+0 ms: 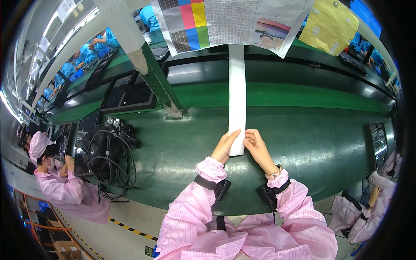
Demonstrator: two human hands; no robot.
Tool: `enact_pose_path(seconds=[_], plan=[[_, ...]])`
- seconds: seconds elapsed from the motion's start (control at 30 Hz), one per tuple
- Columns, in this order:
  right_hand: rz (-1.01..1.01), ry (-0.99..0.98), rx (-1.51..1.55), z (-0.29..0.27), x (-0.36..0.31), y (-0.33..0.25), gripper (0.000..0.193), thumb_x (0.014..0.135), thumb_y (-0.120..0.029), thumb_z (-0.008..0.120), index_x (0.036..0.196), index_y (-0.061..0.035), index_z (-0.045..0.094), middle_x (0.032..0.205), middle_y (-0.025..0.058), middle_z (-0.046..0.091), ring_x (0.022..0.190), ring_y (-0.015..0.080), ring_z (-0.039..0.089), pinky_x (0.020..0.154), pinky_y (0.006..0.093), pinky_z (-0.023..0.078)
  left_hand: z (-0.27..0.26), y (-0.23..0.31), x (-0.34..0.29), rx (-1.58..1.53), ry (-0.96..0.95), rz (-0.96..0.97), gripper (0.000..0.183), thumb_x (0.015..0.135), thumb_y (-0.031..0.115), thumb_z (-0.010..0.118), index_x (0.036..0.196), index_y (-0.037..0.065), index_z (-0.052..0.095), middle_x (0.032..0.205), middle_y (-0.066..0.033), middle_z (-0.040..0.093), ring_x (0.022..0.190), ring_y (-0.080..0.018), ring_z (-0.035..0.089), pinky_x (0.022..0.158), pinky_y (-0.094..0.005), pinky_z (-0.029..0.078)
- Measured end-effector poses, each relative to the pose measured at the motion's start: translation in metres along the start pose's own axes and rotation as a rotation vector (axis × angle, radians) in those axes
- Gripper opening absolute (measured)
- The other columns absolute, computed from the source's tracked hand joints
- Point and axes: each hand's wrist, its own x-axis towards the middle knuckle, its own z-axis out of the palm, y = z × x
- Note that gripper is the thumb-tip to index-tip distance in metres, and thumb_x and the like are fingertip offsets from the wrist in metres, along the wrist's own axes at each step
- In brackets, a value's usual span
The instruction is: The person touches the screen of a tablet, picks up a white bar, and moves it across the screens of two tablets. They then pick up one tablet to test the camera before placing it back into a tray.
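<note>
A long white strip (237, 91), paper or thin plastic, extends from beneath the hanging printed sheets down toward me. Its near end lies between my hands, just above the green table. My left hand (225, 146) is closed on the strip's left edge, thumb on top. On the opposite edge, my right hand (257, 148) has its thumb and fingertips at the border, lightly pinching it. Pink striped sleeves cover both arms, with black straps and small black devices near the wrists.
The green tabletop (173, 151) spreads around my hands. Black cables (112, 160) pile up at left, near a green post (158, 86). A colour-printed sheet (229, 26) and yellow paper (329, 26) hang ahead. A dark panel (378, 145) stands at right. Co-workers sit on both sides.
</note>
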Motion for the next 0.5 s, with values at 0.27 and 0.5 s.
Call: enact_pose_path(seconds=[0.27,0.5], plan=[[0.0,-0.005,0.007,-0.0006,0.0004,0.0022,0.025,0.09,-0.002,0.052,0.113,0.0005,0.042,0.1,0.0061,0.057,0.091,0.0104,0.055,0.081,0.0243,0.045,-0.0001,0.0003,-0.0001,0.004,0.0,0.0,0.035,0.092,0.029,0.054,0.113,0.0,0.053,0.1,-0.0062,0.062,0.088,-0.0108,0.06,0.075,-0.0248,0.049],[0.003,0.0,-0.002,-0.0001,0.0005,0.0008,0.025,0.089,-0.001,0.052,0.113,0.0004,0.042,0.098,0.0059,0.057,0.091,0.0102,0.055,0.082,0.0243,0.045,0.0024,0.0029,-0.0023,0.003,0.001,-0.001,0.034,0.092,0.028,0.054,0.112,0.001,0.053,0.1,-0.0056,0.061,0.088,-0.0104,0.06,0.075,-0.0249,0.049]])
